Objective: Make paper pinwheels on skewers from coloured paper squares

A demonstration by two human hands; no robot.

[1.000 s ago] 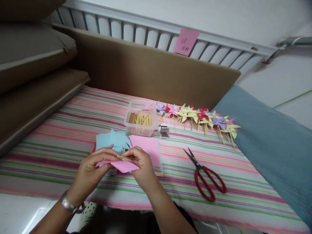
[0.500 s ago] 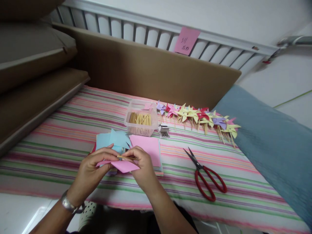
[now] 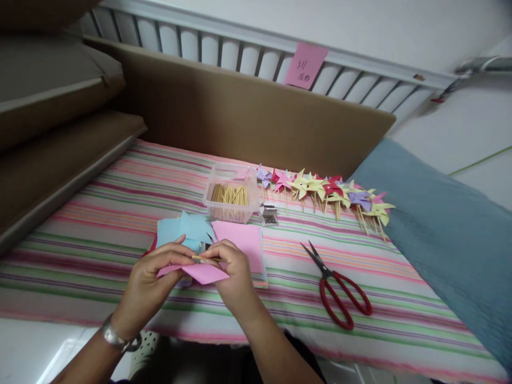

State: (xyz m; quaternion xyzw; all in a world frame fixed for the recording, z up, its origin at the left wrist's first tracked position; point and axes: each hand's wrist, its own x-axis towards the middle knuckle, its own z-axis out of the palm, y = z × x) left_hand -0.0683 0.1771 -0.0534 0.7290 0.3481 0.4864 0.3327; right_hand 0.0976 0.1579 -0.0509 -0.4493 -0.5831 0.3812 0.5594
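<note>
A folded piece of pink paper [image 3: 206, 273] is held low over the striped cloth [image 3: 288, 304], pinched in the left hand [image 3: 150, 269] with the thumb below and the fingers above. A thin wooden stick [image 3: 203, 258] is gripped between the closed fingertips of the right hand [image 3: 235, 264], its pale end pointed toward the left fingers, just above the paper. Whether paper and stick are touching cannot be told from this angle.

For clean handling, the paper is best supported close to the stick's end, so that its folds are not buckled, and only light pressure should be used, since paper is easily creased. The stick is probably steadied best by a short grip near its tip.

Blue paper [image 3: 190, 226] is laid just behind the left hand, and the scissors [image 3: 338, 288], blades parted, are well apart at the right.
</note>
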